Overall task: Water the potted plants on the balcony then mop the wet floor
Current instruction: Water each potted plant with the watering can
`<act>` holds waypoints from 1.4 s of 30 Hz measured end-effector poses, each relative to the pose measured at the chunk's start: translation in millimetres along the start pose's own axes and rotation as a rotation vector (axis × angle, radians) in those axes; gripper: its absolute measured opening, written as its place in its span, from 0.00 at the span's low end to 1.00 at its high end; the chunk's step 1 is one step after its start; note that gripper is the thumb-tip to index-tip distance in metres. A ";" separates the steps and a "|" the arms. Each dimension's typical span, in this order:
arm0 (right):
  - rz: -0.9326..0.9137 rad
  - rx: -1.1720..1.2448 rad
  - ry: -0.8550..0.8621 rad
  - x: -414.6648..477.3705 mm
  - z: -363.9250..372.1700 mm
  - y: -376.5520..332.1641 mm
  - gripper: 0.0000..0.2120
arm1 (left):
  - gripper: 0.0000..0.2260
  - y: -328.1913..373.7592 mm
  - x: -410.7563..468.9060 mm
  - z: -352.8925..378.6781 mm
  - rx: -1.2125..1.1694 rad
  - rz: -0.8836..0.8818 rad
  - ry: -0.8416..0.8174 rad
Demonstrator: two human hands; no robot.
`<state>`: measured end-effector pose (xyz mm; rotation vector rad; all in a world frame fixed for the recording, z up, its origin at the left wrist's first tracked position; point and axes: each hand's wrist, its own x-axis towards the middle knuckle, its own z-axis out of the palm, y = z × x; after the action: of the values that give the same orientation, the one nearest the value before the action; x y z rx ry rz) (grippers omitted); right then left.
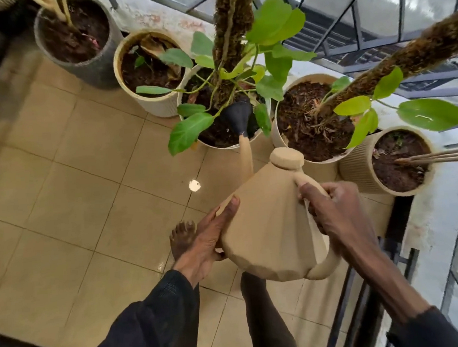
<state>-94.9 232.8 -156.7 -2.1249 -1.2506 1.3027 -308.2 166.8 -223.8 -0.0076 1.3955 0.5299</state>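
I hold a tan faceted watering can (269,230) tilted forward. Its black rose head (238,117) hangs over the soil of the white middle pot (219,143), which carries a leafy plant on a moss pole (233,34). My right hand (336,213) is wrapped around the can's handle. My left hand (208,238) presses flat against the can's left side and base. A cream pot (283,141) with a second moss pole stands right of it, and a ribbed beige pot (360,170) farther right.
A grey pot (97,68) and a yellowed cream pot (158,107) stand at the back left. Metal railing (362,37) runs behind and to the right of the pots. Beige floor tiles (71,187) spread to the left. My bare foot (182,238) is below the can.
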 end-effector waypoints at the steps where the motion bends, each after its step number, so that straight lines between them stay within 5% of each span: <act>1: 0.005 -0.019 0.000 2.2 0.1 -4.8 0.21 | 0.32 1.7 -0.4 -0.2 -0.002 -0.012 0.010; 14: -0.007 -0.222 -0.013 25.8 6.1 -43.4 0.32 | 0.34 12.0 -2.3 -0.8 0.007 -0.102 0.034; 42: -0.010 -0.171 -0.020 18.8 -4.4 -45.3 0.25 | 0.32 16.2 -4.6 4.3 0.010 -0.114 0.048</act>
<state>-110.3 273.7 -134.2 -2.2225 -1.4251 1.2563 -310.3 180.9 -213.8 -0.0918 1.4352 0.4309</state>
